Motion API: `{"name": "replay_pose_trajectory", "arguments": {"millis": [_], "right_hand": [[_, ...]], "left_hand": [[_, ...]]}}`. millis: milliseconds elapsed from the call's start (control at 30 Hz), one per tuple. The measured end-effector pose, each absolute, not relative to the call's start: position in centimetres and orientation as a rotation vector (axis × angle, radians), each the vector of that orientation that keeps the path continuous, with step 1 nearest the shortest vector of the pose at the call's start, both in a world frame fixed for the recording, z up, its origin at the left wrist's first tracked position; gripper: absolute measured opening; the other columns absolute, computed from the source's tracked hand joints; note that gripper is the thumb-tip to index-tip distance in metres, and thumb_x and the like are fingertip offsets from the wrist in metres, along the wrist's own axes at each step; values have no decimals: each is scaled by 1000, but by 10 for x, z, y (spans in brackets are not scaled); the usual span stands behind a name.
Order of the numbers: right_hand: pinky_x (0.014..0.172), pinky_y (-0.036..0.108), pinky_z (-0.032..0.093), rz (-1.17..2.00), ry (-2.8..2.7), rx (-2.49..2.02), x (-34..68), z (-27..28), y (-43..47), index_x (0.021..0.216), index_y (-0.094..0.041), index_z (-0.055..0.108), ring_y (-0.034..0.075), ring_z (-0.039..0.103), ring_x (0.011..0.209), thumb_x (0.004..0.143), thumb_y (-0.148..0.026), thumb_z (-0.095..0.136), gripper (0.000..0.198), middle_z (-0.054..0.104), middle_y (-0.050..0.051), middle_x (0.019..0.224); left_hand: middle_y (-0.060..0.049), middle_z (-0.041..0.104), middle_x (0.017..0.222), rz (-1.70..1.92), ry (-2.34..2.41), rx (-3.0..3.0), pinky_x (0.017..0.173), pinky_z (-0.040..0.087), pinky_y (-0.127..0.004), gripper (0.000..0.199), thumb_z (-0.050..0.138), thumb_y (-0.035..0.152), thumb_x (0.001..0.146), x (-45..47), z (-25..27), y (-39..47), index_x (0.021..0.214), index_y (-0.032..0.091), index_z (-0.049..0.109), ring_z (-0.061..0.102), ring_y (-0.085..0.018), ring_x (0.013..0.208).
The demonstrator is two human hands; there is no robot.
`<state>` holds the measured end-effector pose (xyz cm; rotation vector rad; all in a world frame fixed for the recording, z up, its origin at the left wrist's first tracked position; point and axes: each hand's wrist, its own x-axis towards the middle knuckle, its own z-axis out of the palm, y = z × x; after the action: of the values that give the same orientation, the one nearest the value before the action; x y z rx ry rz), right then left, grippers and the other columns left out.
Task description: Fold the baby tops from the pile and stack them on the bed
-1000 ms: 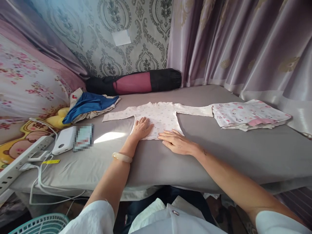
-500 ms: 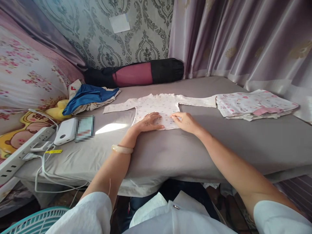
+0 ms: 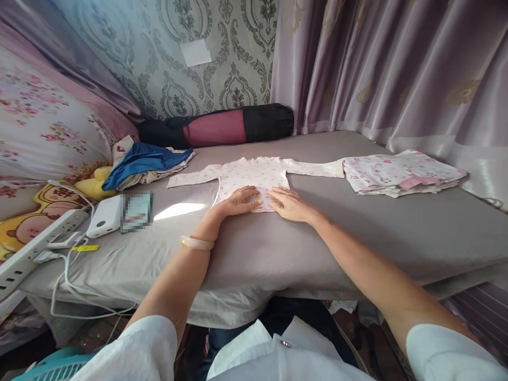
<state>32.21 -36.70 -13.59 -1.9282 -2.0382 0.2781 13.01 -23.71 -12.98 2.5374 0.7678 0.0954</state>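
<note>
A small white long-sleeved shirt (image 3: 254,174) with a faint print lies spread flat on the grey sheet (image 3: 254,248), its sleeves stretched out to both sides. My left hand (image 3: 241,201) rests flat on the lower left of the shirt, fingers stretched out. On the lower right, my right hand (image 3: 291,203) lies with its fingers extended over the cloth. Both hands cover parts of the shirt's hem. The right sleeve's cuff meets a pile of folded printed clothes (image 3: 397,172).
Blue and pale clothes (image 3: 148,159) lie at the left, near a yellow plush toy (image 3: 95,182). A white power bank (image 3: 105,216), a blurred-out flat item (image 3: 136,211) and a power strip (image 3: 43,248) with cables sit closer. A black and maroon bag (image 3: 218,127) lies along the wall.
My right hand has gone from pinched fingers at the shirt's right side to lying flat with fingers extended, slightly further left. My left hand stays on the shirt. The view has shifted slightly.
</note>
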Motion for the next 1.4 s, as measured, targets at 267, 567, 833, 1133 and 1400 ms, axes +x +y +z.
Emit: {"name": "replay_pose_trajectory", "arguments": {"millis": [267,567,833,1133,1400], "right_hand": [[120,50,19,213,-2135,-2007,317,-140,-373,148,-20,45,27,25,148,103,-40,23,54,31,11,160],[123,46,13,518,-2177,-1838,339,-129,-377,149,-22,44,22,20,150,103,-40,30,52,28,8,162],[115,35,36,1014,-1955,-1704,405,-103,-370,128,-31,66,19,48,136,98,-38,41,40,52,-3,147],[93,35,49,572,-1784,-2145,478,-86,-363,116,-27,72,23,66,105,95,-35,43,38,73,3,117],[103,48,35,-152,-1683,-2773,528,-93,-343,114,-16,70,31,45,128,93,-22,41,36,58,15,137]], "left_hand": [[-9,34,159,108,758,2614,122,19,-37,72,54,63,86,130,-131,-241,145,21,46,25,-25,149],[-11,33,159,133,723,2604,122,19,-47,70,54,62,88,128,-135,-242,146,22,45,23,-26,150],[-10,30,160,85,737,2599,123,17,-51,68,51,61,90,128,-138,-241,147,25,43,20,-28,150],[-8,29,161,86,719,2608,123,16,-51,66,48,60,92,127,-141,-240,147,24,45,20,-28,150],[-7,32,160,111,698,2628,123,17,-50,55,41,51,97,131,-142,-240,145,25,47,20,-27,150]]}}
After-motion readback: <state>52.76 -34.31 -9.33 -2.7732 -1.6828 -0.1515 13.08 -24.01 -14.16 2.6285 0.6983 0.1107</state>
